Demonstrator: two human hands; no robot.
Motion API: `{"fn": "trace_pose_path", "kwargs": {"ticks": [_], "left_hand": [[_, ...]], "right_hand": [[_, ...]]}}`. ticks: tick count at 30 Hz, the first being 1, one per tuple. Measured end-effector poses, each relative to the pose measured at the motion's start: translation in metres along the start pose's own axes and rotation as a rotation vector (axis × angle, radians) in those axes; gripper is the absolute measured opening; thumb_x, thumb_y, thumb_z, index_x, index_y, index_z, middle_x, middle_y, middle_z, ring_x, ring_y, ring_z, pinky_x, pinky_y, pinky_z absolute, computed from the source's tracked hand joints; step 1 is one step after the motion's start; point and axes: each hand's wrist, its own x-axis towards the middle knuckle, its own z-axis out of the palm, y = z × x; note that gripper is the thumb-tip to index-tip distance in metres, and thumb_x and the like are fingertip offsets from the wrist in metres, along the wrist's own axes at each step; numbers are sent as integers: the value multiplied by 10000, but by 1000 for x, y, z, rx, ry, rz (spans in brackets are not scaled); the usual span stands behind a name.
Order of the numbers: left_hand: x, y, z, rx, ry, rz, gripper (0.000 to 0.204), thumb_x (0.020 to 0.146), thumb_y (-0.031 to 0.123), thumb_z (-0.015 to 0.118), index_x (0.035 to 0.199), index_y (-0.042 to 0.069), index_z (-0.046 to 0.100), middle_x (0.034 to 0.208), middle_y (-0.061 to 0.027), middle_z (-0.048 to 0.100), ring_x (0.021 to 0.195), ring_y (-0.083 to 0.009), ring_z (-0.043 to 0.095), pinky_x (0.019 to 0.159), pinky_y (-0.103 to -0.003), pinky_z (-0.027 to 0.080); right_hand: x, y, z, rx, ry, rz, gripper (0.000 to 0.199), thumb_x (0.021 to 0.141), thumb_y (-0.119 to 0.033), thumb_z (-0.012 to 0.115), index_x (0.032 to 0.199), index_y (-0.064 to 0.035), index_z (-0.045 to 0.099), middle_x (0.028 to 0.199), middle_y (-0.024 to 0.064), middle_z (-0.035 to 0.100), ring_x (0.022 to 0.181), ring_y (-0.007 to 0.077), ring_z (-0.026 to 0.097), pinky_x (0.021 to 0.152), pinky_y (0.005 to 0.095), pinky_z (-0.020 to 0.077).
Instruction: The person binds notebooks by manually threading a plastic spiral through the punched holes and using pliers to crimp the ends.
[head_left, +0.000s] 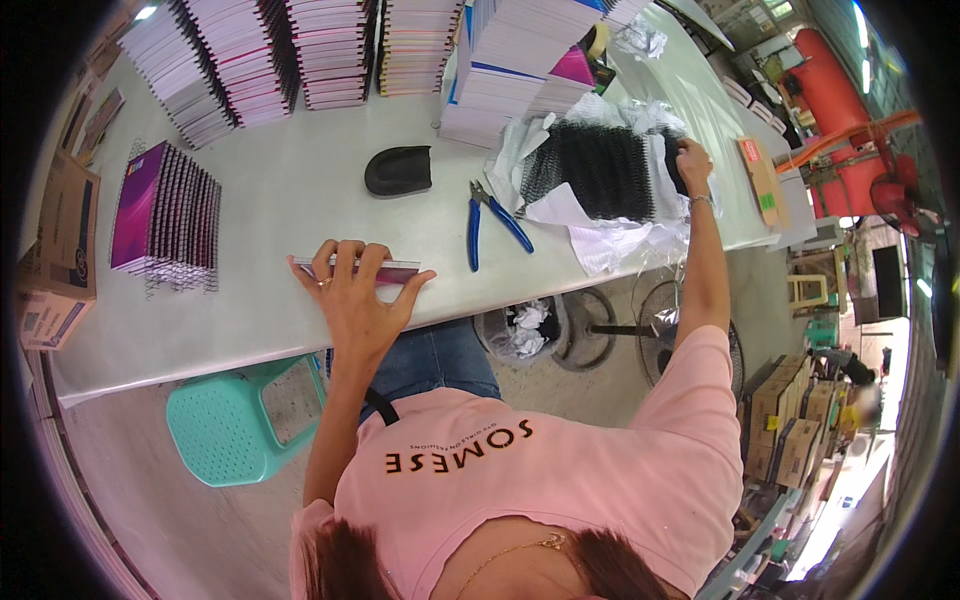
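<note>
Near the front edge of the white table (270,330), my left hand (362,295) is wrapped over a thin notebook block (400,272) with a purplish cover, its white page edge facing up. Far to the right, my right hand (694,166) is closed at the right end of a heap of black spiral binding coils (600,170), which lie on crumpled white paper. Its fingertips press on the black coils there; how many it pinches I cannot tell. Between my hands lie blue-handled cutting pliers (474,230), jaws pointing away, and a black rounded holder (398,171).
Tall stacks of unbound pages (520,80) and spiral-edged books (330,60) line the back. Purple spiral notebooks (165,215) are piled at left, beside a cardboard box (58,255). Below the table edge are a green stool (235,425), a waste bin (525,330) and a fan (665,330).
</note>
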Motion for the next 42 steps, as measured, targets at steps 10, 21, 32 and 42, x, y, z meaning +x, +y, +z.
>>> {"fn": "trace_pose_path", "kwargs": {"ticks": [10,21,32,42], "left_hand": [[1,-5,-1,12,-5,23,351,684,345,834,875,142,622,955,-20,545,1077,-278,451,1038,-574,246],[2,-4,1,32,-21,33,362,687,364,830,875,131,627,968,-30,537,1082,-275,449,1040,-580,257],[5,-4,-1,15,42,67,356,687,364,831,868,152,610,942,-16,541,1046,-275,475,1003,-574,282],[-1,-3,2,16,59,12,351,666,367,826,828,165,588,890,1,513,1013,-261,491,974,-569,286]], "right_hand": [[-13,-17,-20,-48,44,-149,245,861,-151,595,1066,-174,728,1028,90,670,1006,308,632,858,524,427],[-14,-13,-29,-190,247,-200,234,856,-116,582,1010,-194,740,1054,41,649,1013,250,622,908,482,387],[-22,-59,-65,237,321,-5,209,895,-203,588,1039,-226,738,976,78,616,973,231,611,822,497,444],[-267,-277,-186,1189,-648,-418,203,861,-99,692,1054,-42,722,897,59,636,813,140,565,742,270,445]]}}
